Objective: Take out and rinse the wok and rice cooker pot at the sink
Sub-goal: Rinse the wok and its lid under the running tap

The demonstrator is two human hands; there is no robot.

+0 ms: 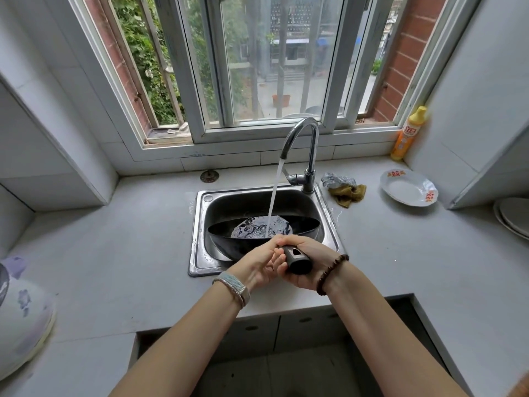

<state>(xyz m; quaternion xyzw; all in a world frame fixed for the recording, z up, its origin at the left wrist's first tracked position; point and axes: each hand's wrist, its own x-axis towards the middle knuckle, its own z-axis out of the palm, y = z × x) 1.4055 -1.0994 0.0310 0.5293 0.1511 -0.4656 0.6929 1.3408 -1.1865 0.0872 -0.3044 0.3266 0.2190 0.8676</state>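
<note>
A black wok (229, 230) lies in the steel sink (200, 224), its bowl facing up under the running tap (303, 144). Water streams from the spout into the wok and pools there. The wok's dark handle (297, 260) points toward me over the sink's front rim. My right hand (307, 263) grips the handle from the right side. My left hand (262, 260) grips it from the left, fingers wrapped over the part nearest the bowl. A white rice cooker (20, 316) shows at the left edge of the counter; its pot is not visible.
A rag and a patterned cloth (345, 187) lie right of the tap. A white plate (408, 187) sits further right, more plates (513, 216) at the right edge. A yellow detergent bottle (408, 134) stands on the window sill. A drain stopper (209, 176) lies behind the sink.
</note>
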